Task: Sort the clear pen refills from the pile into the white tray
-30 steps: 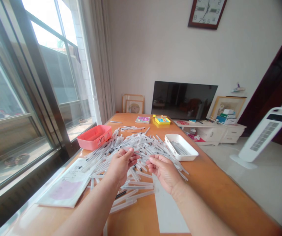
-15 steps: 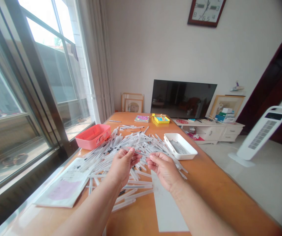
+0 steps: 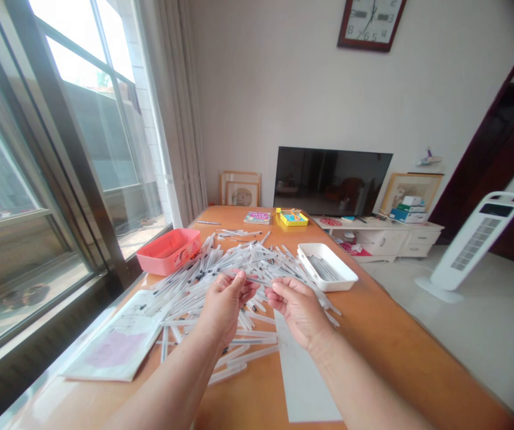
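My left hand (image 3: 228,298) and my right hand (image 3: 297,307) face each other just over the pile, fingers pinched. Between their fingertips runs a thin, clear pen (image 3: 257,280), each hand gripping one end; its tips are hidden by my fingers. Below and beyond spreads a heap of translucent pens (image 3: 257,257), several with black ends, lying in many directions. To the right of the heap, a white tray (image 3: 349,283) holds a bundle of grey-cored sticks. A sheet of white paper (image 3: 304,376) lies under my right wrist.
A pink bin (image 3: 156,260) stands at the left edge of the wooden table (image 3: 386,352). Nearer me on that side lies a pale booklet (image 3: 118,343). A small colourful book (image 3: 257,218) and a yellow box (image 3: 293,220) sit at the far end. A white tower fan (image 3: 476,245) stands right.
The view has shifted very slightly. Both hands keep nearly the same place and grip on the pen; nothing else has visibly moved.
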`<state>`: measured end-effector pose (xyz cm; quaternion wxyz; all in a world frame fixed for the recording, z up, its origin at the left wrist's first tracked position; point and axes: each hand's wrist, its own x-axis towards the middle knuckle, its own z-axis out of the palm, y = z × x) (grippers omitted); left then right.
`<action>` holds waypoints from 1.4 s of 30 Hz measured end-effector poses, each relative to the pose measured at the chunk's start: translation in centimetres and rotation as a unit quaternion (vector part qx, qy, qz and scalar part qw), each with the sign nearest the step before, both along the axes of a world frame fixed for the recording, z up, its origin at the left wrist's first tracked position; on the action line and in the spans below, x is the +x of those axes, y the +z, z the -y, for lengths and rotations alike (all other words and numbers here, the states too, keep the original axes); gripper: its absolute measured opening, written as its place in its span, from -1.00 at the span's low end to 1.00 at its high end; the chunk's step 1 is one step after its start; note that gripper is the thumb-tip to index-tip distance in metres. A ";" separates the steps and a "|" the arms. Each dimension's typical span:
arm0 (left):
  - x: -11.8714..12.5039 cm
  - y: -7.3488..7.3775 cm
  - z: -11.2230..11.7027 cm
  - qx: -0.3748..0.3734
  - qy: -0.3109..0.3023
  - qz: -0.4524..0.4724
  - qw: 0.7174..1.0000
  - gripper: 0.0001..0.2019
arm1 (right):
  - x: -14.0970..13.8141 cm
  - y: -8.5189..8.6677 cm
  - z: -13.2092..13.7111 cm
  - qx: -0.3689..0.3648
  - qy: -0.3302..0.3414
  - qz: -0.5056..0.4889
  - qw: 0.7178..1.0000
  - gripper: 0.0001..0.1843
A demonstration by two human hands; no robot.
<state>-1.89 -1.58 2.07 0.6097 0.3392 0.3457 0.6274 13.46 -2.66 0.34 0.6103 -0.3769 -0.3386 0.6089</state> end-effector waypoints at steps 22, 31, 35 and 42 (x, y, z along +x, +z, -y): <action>-1.6 -0.1 -1.0 -0.013 -0.029 -0.013 0.999 -0.74 | 3.2 1.0 -0.7 0.049 0.030 0.193 0.979 -0.70; -2.4 -0.6 -1.8 -0.022 0.031 -0.061 0.997 -0.73 | 7.1 0.8 -2.7 0.061 -0.148 0.169 0.973 -0.72; -3.0 -0.6 -2.0 -0.027 0.048 -0.070 0.996 -0.74 | 11.2 -0.1 -4.0 0.065 -0.369 0.298 0.878 -0.70; -4.4 -0.3 -2.7 -0.038 0.093 -0.081 0.992 -0.70 | 14.0 -2.5 -4.7 -0.042 -0.417 0.599 0.682 -0.76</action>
